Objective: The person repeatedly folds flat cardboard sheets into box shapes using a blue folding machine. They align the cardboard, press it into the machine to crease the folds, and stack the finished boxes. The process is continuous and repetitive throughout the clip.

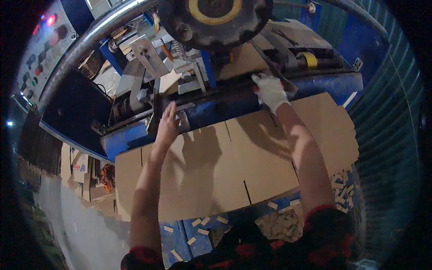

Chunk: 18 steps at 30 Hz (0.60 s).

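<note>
My bare left hand (168,122) is at the front edge of a blue machine (211,112), beside a dark metal guide (154,110). Its fingers are stretched out and it holds nothing. Farther right, my right hand (271,92), in a whitish glove, reaches over the machine's front edge beside a dark belt (270,58). Its fingers are apart, slightly bent, with nothing seen in them. Below both hands lies a large brown cardboard sheet (198,171) with cut slots, on what looks like a stack. Another piece of cardboard (243,63) shows inside the machine.
A large black handwheel (216,20) overhangs the machine. At upper left stands a control panel (40,54) with lit red lamps. Cardboard offcuts (281,222) litter the floor below. Green corrugated metal (391,148) lines the right side; more cardboard (83,168) leans at left.
</note>
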Tool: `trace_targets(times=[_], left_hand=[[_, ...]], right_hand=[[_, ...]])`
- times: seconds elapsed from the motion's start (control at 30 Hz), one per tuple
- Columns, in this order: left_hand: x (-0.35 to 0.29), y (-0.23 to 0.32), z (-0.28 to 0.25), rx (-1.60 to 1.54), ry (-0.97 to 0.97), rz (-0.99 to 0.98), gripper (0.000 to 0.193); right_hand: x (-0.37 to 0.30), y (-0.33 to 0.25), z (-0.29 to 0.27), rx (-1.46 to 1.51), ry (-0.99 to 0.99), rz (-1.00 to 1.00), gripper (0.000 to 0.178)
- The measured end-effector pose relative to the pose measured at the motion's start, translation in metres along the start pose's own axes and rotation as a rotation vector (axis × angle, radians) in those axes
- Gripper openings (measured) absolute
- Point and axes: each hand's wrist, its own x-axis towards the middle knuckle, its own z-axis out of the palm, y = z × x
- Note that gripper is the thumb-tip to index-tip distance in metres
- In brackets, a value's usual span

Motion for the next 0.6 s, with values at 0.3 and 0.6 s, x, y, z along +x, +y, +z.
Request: trace_targets(times=[0.3, 0.6], left_hand=[[-0.266, -0.01, -0.144, 0.573, -0.033, -0.756, 0.063], [-0.37, -0.032, -0.173, 0.513, -0.254, -1.034, 0.095]], right_hand=[[-0.239, 0.044, -0.083, 0.024, 0.077, 0.156, 0.051], [-0.39, 0.038, -0.11, 0.029, 0.317, 0.699, 0.065]])
